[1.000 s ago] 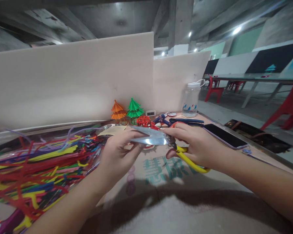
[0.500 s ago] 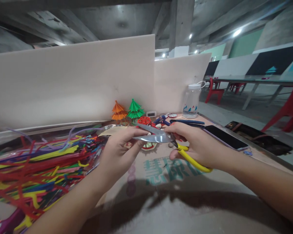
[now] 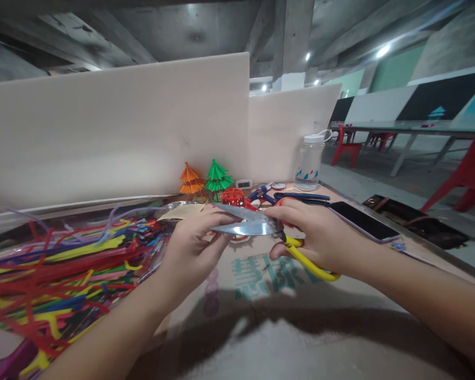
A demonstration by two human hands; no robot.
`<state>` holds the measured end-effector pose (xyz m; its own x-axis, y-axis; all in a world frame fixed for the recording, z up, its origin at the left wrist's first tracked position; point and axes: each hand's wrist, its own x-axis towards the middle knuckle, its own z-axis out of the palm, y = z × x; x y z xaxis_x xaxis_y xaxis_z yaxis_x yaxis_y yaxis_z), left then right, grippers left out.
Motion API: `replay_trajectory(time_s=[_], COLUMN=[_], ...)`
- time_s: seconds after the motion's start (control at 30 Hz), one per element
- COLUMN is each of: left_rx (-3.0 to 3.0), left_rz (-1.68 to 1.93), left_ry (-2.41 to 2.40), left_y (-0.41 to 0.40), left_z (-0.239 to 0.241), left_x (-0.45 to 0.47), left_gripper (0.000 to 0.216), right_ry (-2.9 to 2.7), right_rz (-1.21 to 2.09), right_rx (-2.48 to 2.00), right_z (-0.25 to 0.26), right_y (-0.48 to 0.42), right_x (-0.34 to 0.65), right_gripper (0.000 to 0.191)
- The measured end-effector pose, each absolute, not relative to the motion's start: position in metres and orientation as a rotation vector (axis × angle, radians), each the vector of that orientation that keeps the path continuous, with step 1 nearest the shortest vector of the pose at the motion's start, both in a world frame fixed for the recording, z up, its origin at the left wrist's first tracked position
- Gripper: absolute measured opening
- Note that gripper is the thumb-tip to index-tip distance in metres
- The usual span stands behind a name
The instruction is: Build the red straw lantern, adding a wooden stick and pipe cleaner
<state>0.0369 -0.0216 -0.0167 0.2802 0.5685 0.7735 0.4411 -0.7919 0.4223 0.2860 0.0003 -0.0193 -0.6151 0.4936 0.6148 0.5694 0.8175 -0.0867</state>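
Gripping the scissors (image 3: 261,227) by their yellow handles with the right hand (image 3: 320,237), clenched firmly round the loops, just above the desk (image 3: 419,254) and over a cardboard sheet (image 3: 261,277) printed with green characters. Held the steel blades slightly parted and pointing leftward, with the tips reaching the left hand (image 3: 190,248). Curled that left hand at the blade tips, thumb and forefinger pinched together there; could not tell what, if anything, sat inside the pinch, hidden as it was by the fingers. Had a beige scrap of paper (image 3: 182,212) just behind the left knuckles. Worked right beside a thick heap of coloured strips (image 3: 63,264) in red, yellow, green, blue and purple, spread over the left part of the desk. Faced a white partition board (image 3: 122,132) standing along the far edge, with an orange paper tree (image 3: 190,180) and a green paper tree (image 3: 217,177) upright side by side at its foot and a small red lattice piece (image 3: 234,197) just in front of them. Had a clear water bottle (image 3: 309,161) with a white cap standing farther right near the partition, a blue-handled tool (image 3: 301,196) lying flat before it, and a dark phone (image 3: 362,221) lying face up just beyond the right hand.
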Motion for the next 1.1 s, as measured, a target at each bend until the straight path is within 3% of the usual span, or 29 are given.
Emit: replay_trajectory(time_s=[0.43, 0.67, 0.87, 1.1], left_rx=[2.413, 2.257, 2.210, 2.381], left_rz=[1.547, 1.470, 1.467, 1.486], left_ry=[0.913, 0.963, 0.973, 0.917], left_y=[-0.023, -0.020, -0.016, -0.017], left_z=[-0.016, -0.021, -0.025, -0.018], left_x=[0.039, 0.038, 0.033, 0.034], left_gripper=[0.020, 0.014, 0.013, 0.016], right_ry=[-2.379, -2.299, -2.246, -2.331], right_rz=[-0.339, -0.092, -0.024, -0.233], right_rx=[-0.752, -0.816, -0.846, -0.789], right_z=[-0.024, -0.025, -0.016, -0.021], right_y=[0.000, 0.005, 0.005, 0.003], right_x=[0.290, 0.290, 0.293, 0.287], right_gripper=[0.048, 0.041, 0.056, 0.058])
